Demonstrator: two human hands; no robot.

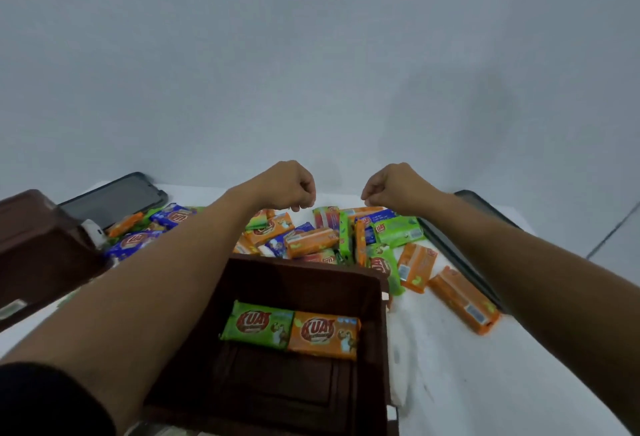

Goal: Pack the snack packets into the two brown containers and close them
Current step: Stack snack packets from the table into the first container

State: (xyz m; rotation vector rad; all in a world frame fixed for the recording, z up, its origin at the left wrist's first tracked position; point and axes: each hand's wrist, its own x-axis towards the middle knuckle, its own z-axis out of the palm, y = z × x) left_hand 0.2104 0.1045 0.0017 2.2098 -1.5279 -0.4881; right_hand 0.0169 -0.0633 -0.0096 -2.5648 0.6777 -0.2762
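Packing step, early stage. Open brown square plastic container (379, 311) sits lower centre of frame on the white tabletop (485, 383). Inside, against its far wall, two packets lie flat and touching side by side: a green foil snack packet (258, 324) and an orange foil snack packet (323, 333); the rest of the floor is bare. A loose heap of orange, green and blue snack packets (311, 238) lies just beyond the container, mid-frame. Left hand (289, 189) and right hand (389, 189) hover above the heap's far edge, fingers curled under, nothing visible in either grip. A second brown plastic container (38, 238) is at the left edge, tilted; cannot tell whether it holds anything. A dark phone (114, 198) lies upper left of the heap, and a dark flat slab (478, 238) to the right. Judgement: the next move calls for uncurling the fingers, lowering onto a top packet, pinching it by the edges, then laying it flat beside the two packed. Closing is far off.
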